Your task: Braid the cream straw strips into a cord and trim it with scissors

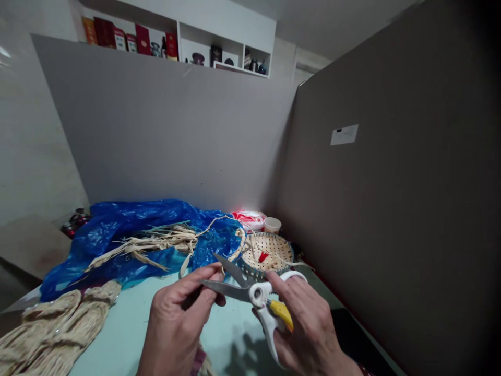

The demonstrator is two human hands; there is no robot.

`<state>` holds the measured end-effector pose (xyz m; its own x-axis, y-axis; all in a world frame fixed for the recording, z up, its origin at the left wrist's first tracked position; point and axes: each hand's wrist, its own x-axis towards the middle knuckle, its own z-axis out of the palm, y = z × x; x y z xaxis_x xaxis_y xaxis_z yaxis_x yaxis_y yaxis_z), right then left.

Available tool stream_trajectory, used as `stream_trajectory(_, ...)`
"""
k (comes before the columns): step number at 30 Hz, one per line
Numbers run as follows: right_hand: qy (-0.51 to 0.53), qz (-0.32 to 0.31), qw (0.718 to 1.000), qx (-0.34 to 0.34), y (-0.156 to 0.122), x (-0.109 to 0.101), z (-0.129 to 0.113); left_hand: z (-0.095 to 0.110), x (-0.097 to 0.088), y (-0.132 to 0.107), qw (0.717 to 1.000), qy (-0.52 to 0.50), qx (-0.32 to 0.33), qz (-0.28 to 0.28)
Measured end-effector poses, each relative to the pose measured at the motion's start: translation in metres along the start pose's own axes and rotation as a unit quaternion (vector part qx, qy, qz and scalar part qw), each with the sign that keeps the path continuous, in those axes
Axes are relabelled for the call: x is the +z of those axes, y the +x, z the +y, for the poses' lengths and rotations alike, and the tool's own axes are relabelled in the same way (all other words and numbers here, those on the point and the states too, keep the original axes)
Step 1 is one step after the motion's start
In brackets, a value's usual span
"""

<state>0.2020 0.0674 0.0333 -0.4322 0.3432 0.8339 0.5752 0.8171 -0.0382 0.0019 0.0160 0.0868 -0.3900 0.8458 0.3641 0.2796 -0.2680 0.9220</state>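
Note:
My right hand (307, 318) grips a pair of scissors (260, 295) with white handles and a yellow part between them. Their blades stand apart, pointing left at the fingertips of my left hand (183, 316). Thumb and fingers of the left hand are pinched together, with a pale bit of straw strand showing at the tips between the blades; most of it is hidden. Below that hand, a straw piece with maroon cloth (200, 360) is partly visible at the bottom edge. Beyond the scissors sits a round woven basket (287, 250) with a small red scrap (263, 257) in it.
Loose dry straw (156, 243) lies on a crumpled blue plastic bag (117, 214). Woven straw soles (58, 329) rest at the left on the pale green tabletop (129, 313). A paper cup (272, 225) and a red-white packet (249, 219) stand behind the basket. Grey partitions (188, 130) enclose the table.

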Motion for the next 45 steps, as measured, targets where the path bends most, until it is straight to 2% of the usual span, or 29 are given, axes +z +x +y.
stream_trajectory(3,-0.031,0.002,0.999,0.011,0.001,0.001,0.003,-0.005,-0.002,-0.002,0.999,-0.026,-0.016,-0.036)
stream_trajectory(8,-0.044,0.013,0.999,0.006,0.000,-0.001,0.005,-0.004,-0.001,-0.004,0.998,-0.023,-0.011,-0.054)
stream_trajectory(14,-0.073,0.024,0.997,-0.011,-0.005,-0.002,0.011,-0.005,0.000,-0.002,0.999,0.018,0.011,-0.029)
stream_trajectory(20,-0.066,0.013,0.998,-0.011,-0.008,-0.002,0.013,-0.008,0.001,-0.003,1.000,0.013,-0.026,-0.004)
stream_trajectory(25,-0.050,0.025,0.998,-0.012,-0.005,-0.002,0.013,-0.009,0.000,-0.003,1.000,0.019,-0.006,-0.003)
stream_trajectory(39,-0.044,0.015,0.999,0.017,-0.013,0.008,0.017,-0.018,0.000,0.002,0.999,0.034,-0.019,-0.006)
stream_trajectory(45,-0.011,0.016,1.000,0.022,-0.014,0.013,0.019,-0.017,0.000,0.005,0.999,0.041,-0.018,-0.010)
